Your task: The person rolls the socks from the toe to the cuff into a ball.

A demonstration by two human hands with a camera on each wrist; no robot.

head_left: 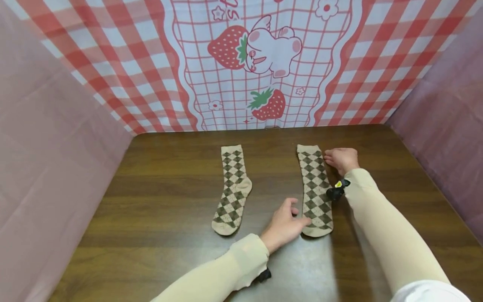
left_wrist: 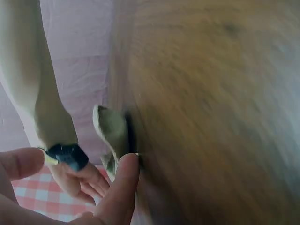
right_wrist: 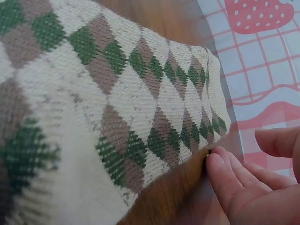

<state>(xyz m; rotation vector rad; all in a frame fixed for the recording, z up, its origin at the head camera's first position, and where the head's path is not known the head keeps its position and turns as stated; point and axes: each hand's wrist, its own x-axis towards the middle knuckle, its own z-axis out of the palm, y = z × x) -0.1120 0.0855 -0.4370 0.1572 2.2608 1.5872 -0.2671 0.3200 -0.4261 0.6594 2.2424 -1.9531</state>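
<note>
Argyle socks, two of them, lie flat and well apart on a dark wooden counter (head_left: 170, 188). Furthest left is the left sock (head_left: 232, 188), untouched. Next, the left hand (head_left: 284, 224) rests relaxed, grip released, fingertips touching the toe end of the right sock (head_left: 315, 191). At that sock's cuff, the right hand (head_left: 341, 159) lies loose, fingertips (right_wrist: 225, 173) against its edge, grasping nothing. Behind hangs a strawberry-print checked cloth (head_left: 260, 63).

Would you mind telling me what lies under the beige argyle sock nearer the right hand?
The beige argyle sock lies flat on the dark brown wooden table. Wood shows all around it. Anything directly beneath the fabric is covered and cannot be seen.
</note>
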